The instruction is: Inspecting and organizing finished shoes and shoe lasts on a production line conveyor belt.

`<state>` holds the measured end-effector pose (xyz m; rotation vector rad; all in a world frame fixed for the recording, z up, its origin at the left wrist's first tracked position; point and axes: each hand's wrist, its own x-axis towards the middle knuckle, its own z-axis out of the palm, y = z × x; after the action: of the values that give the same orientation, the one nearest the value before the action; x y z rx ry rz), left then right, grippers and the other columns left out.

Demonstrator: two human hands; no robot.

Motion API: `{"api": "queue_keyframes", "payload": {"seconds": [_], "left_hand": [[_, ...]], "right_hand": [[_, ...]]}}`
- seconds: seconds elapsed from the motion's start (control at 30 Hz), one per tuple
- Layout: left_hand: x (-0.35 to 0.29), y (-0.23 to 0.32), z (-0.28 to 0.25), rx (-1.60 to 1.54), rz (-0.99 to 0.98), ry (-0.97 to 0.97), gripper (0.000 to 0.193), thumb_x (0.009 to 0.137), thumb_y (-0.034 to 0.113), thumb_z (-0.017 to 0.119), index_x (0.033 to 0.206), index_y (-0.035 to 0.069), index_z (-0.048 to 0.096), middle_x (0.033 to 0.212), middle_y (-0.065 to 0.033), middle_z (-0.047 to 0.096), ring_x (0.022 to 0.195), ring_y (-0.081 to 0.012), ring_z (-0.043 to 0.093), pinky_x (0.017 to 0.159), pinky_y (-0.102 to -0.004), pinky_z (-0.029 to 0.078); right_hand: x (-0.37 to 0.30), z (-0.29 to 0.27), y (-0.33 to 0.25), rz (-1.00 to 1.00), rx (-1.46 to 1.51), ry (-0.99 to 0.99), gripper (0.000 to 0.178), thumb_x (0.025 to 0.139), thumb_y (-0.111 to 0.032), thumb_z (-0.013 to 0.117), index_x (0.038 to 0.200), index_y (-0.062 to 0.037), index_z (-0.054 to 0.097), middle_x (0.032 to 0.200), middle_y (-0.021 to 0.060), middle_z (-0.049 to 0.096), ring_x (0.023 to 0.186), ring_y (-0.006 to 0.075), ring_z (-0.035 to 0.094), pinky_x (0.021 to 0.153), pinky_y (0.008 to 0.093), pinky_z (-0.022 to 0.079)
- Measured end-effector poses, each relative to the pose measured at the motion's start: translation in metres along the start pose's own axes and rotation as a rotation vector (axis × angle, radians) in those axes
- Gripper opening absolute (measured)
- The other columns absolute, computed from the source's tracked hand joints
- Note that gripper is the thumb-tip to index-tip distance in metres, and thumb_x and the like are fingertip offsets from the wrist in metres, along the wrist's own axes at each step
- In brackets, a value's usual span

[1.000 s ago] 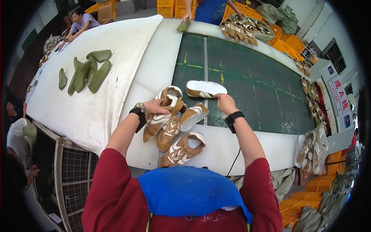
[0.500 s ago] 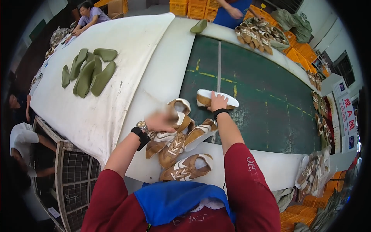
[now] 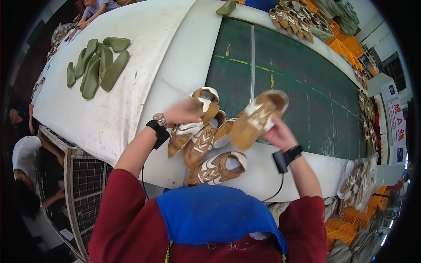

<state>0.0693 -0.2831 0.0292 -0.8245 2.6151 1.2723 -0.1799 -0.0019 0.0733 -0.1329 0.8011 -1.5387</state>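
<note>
My right hand (image 3: pixel 282 134) is closed on a tan-and-white sneaker (image 3: pixel 254 120), lifted over the near edge of the green belt with its laced upper facing me. My left hand (image 3: pixel 182 112) is at a cluster of similar sneakers on the white ledge, next to one with a white heel (image 3: pixel 205 94). Its fingertips are blurred, so their grip is unclear. Below it, a laced sneaker (image 3: pixel 199 149) leans among the others. Nearest me, a separate sneaker (image 3: pixel 215 170) lies with its toe to the left.
Green shoe lasts (image 3: pixel 98 65) lie on the white cloth-covered table (image 3: pixel 127 96) at left. The green belt (image 3: pixel 302 101) stretches away to the right. More sneakers (image 3: pixel 291 22) line the far ledge, and bagged shoes (image 3: pixel 357 182) stand at right. A wire-mesh cart (image 3: pixel 87 184) and other people are at left.
My right hand has raised its sneaker off the belt, turned it upper toward me and brought it right and nearer. My left hand stays by the cluster. The view has tilted down.
</note>
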Motion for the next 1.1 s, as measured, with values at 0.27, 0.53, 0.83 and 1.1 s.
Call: {"api": "queue_keyframes", "payload": {"seconds": [0.27,0.53,0.83,1.1], "left_hand": [[0.023,-0.015,0.009,0.258,-0.112,-0.129,0.102,0.060,0.071,0.062,0.129,-0.001,0.043,0.136,-0.0251,0.033,0.122,-0.0345,0.038,0.102,-0.0379,0.032],[0.007,-0.013,0.006,0.202,-0.128,-0.094,0.113,0.053,0.077,0.061,0.133,0.002,0.039,0.143,-0.0283,0.010,0.134,-0.0397,0.013,0.109,-0.0420,0.021],[0.013,-0.020,0.008,0.003,-0.053,-0.086,0.102,0.055,0.070,0.067,0.129,0.005,0.040,0.132,-0.0221,0.037,0.123,-0.0333,0.037,0.102,-0.0400,0.032],[0.021,0.013,-0.007,-0.040,0.220,-0.183,0.073,0.067,0.052,0.071,0.115,0.002,0.047,0.117,-0.0143,0.048,0.107,-0.0240,0.048,0.091,-0.0321,0.038]], "right_hand": [[0.020,0.015,0.083,0.435,-1.060,0.222,0.021,0.089,-0.023,0.054,0.088,-0.0032,0.060,0.067,0.0013,0.060,0.050,0.0086,0.056,0.045,0.0196,0.046],[0.014,0.063,-0.052,0.337,-1.709,0.048,0.042,0.071,-0.035,0.072,0.090,0.0020,0.065,0.086,0.0157,0.066,0.080,0.0211,0.065,0.068,0.0309,0.053],[0.072,-0.037,0.017,0.117,-1.461,0.106,0.104,0.057,-0.054,0.077,0.136,-0.0030,0.031,0.131,0.0234,0.039,0.118,0.0354,0.044,0.099,0.0378,0.036],[0.013,0.059,0.057,-0.124,-1.993,0.235,0.071,0.072,-0.052,0.065,0.127,-0.0124,0.045,0.110,0.0218,0.047,0.094,0.0382,0.056,0.082,0.0395,0.048]]}}
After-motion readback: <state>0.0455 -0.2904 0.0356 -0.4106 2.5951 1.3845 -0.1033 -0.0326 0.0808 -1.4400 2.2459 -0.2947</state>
